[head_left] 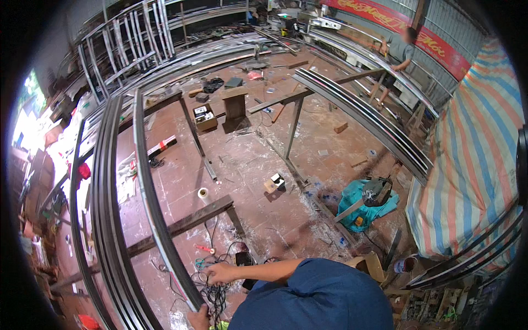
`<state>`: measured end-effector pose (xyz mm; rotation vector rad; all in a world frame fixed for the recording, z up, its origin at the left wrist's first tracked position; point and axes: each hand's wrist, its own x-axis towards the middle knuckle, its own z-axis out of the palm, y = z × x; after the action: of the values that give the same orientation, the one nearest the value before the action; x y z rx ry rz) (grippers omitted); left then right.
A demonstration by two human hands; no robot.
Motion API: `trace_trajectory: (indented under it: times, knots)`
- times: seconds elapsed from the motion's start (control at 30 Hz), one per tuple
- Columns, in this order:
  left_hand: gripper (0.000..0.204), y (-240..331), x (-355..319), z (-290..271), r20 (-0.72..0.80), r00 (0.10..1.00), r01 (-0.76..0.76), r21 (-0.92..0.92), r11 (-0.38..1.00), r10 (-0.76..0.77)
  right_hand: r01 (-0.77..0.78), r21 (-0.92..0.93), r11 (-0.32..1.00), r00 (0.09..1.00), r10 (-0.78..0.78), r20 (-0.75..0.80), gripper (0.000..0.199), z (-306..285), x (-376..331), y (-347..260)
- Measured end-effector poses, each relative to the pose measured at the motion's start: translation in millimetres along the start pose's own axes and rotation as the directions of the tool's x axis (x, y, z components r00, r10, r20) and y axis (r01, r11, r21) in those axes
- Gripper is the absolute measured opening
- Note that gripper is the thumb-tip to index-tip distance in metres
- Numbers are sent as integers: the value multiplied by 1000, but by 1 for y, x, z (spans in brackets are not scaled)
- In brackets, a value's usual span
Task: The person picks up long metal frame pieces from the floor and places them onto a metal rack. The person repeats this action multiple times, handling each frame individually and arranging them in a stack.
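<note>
Head view. Workshop floor (pixel 258 159) of reddish-brown tiles, streaked with white dust and littered with offcuts; corrugated metal wall at far right behind a red banner. Striped tarpaulin (pixel 473 165) draped over a bulky load on the right.

Left hand (pixel 199 318) at bottom edge, fingers clamped round the near end of a long grey metal rail (pixel 147 181). Rail running away from those fingers toward the top of frame, resting across a dark steel trestle (pixel 181 223). Just left of the fingers, a stack of dark rails (pixel 105 220) lying parallel, also on the trestle.

Right hand (pixel 221 273) a little up and right of the left hand, fingers curled together down into a tangle of black cables (pixel 215 294) on the floor; exact grasp not discernible. Small dark device (pixel 243 258) just beyond the right fingertips. Blue sleeve and shoulder filling the bottom centre.

Farther from the fingers: roll of tape (pixel 203 193) on the tiles, cardboard box (pixel 205 117) of small parts, second bundle of rails (pixel 368 118) on another trestle at upper right, teal cloth (pixel 363 206) under a power tool. Another person (pixel 397 58) standing at the far wall, well apart.
</note>
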<state>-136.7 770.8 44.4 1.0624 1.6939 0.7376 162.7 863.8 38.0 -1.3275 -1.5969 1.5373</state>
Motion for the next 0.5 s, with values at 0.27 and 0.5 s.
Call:
trace_trajectory:
  times: [0.27, 0.5]
  knots:
    - [29, 155, 101, 64, -10, 1000, 6, 178, 984, -4, -309, -72, 948, 909, 271, -318, 36, -186, -91, 107]
    - [28, 178, 133, 61, 57, 992, 103, 107, 989, -110, -238, -33, 971, 868, 198, -455, 39, -236, -111, 113]
